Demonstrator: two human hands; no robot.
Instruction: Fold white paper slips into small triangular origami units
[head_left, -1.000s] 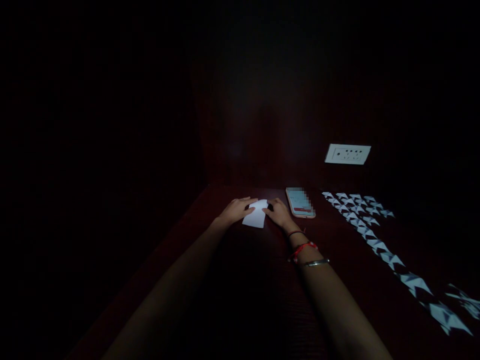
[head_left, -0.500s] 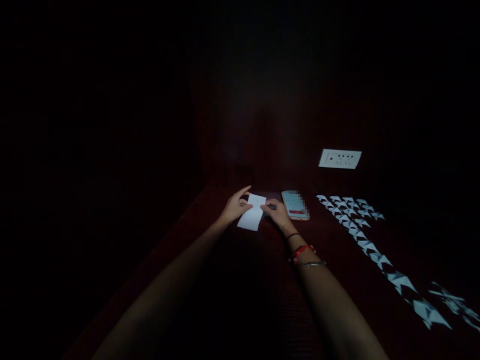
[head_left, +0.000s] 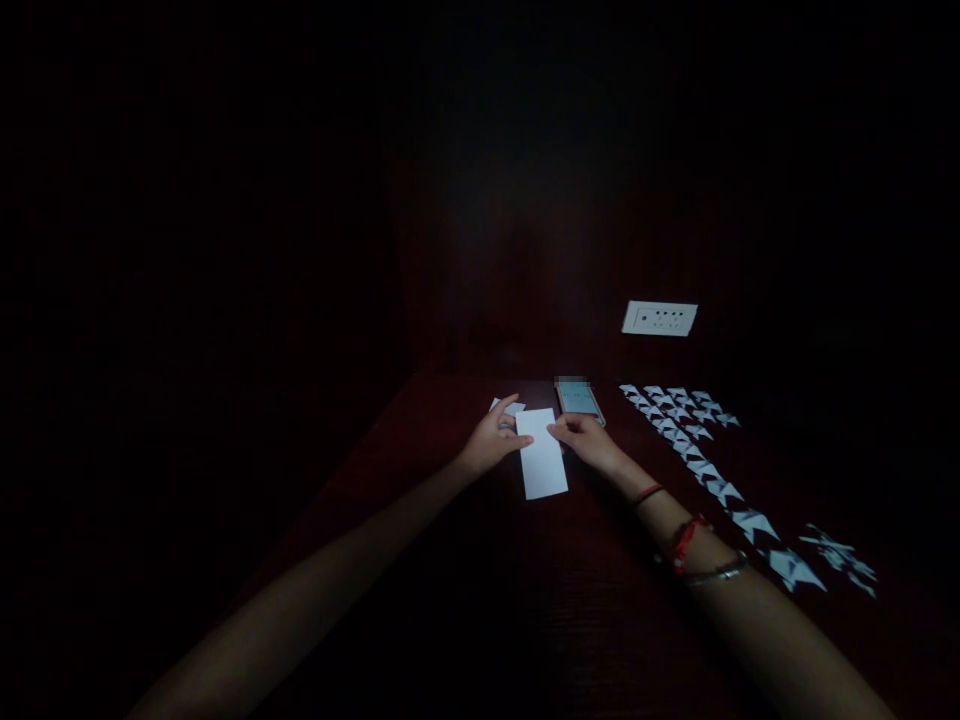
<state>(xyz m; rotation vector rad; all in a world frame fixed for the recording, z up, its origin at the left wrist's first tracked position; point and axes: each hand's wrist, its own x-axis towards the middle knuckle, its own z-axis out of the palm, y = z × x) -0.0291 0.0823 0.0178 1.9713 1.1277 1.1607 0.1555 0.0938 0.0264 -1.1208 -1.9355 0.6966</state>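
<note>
A white rectangular paper slip [head_left: 543, 455] lies lengthwise on the dark wooden table [head_left: 525, 600]. My left hand [head_left: 493, 440] pinches its upper left edge with the fingers curled. From the other side, my right hand [head_left: 589, 438] pinches the slip's upper right edge. Another bit of white paper [head_left: 507, 407] shows just behind my left hand. Red and metal bracelets circle my right wrist.
A phone [head_left: 579, 398] with a lit screen lies just beyond my right hand. A long row of several folded white paper pieces [head_left: 697, 450] runs along the right of the table. A white wall socket [head_left: 659, 318] sits on the dark back wall.
The slip has turned lengthwise and moved nearer to me, with both hands following. A second bit of paper now shows behind my left hand.
</note>
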